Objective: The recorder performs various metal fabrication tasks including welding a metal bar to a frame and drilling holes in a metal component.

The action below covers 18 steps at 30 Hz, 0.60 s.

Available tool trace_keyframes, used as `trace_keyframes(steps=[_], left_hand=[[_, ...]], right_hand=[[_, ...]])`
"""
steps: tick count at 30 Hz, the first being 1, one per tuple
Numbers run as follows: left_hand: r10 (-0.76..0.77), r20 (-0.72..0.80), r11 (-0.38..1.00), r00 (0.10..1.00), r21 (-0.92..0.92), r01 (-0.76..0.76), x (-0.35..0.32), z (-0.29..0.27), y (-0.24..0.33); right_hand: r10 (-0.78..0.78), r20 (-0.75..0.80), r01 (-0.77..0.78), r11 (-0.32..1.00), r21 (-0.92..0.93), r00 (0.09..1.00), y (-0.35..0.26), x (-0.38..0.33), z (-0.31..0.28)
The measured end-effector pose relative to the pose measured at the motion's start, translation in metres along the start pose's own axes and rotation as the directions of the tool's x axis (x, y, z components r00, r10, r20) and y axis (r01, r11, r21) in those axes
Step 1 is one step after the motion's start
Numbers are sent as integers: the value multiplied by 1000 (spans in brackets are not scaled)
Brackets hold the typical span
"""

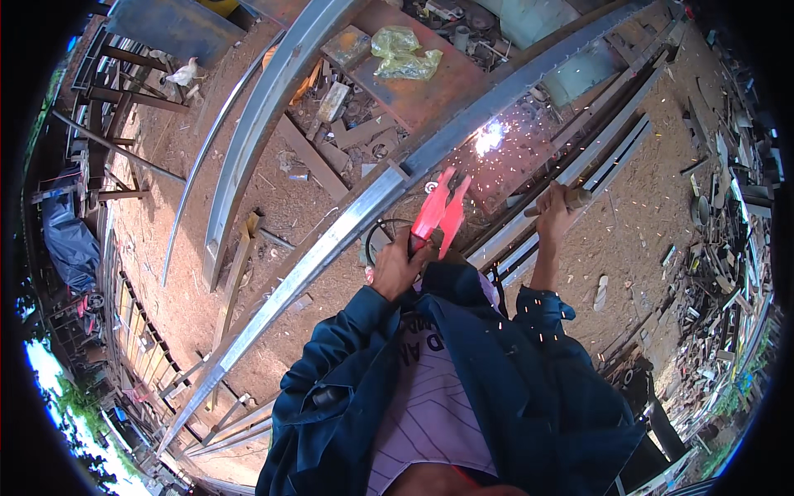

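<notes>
My left hand (399, 269) is closed round the handles of a red welding clamp (441, 217), whose two jaws point up and away from me. Just beyond the jaws, a bright white arc (491, 137) glares at the edge of a long steel beam (335, 236), throwing orange sparks to the right. No rod between jaws and arc can be made out. To the right, my right hand (556, 212) grips a short tan wooden handle (578, 197) held crosswise above several steel bars (608, 155). Whatever the handle belongs to is hidden or too small to tell.
Another curved steel channel (248, 153) lies left of the beam. Beyond it, a rusty steel plate (430, 83) carries a crumpled clear plastic bag (404, 54). Scrap metal (715, 248) is heaped on the far right. A white bird (182, 73) stands at the upper left.
</notes>
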<state>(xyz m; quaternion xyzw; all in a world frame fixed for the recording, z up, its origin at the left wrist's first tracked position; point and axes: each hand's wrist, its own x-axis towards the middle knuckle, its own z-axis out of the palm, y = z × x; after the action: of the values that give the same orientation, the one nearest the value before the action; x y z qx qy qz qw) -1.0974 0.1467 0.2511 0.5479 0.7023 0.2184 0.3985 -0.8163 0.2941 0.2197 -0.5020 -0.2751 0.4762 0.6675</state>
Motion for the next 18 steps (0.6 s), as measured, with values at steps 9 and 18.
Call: trace_keyframes(steps=[9, 18], left_hand=[[-82, 40, 997, 996, -11, 83, -12, -16, 1], [-289, -307, 800, 907, -598, 53, -157, -62, -34]], right_hand=[[0, -20, 0, 1000, -19, 1000, -21, -4, 33], [-38, 541, -87, 975, 203, 840, -16, -24, 107]])
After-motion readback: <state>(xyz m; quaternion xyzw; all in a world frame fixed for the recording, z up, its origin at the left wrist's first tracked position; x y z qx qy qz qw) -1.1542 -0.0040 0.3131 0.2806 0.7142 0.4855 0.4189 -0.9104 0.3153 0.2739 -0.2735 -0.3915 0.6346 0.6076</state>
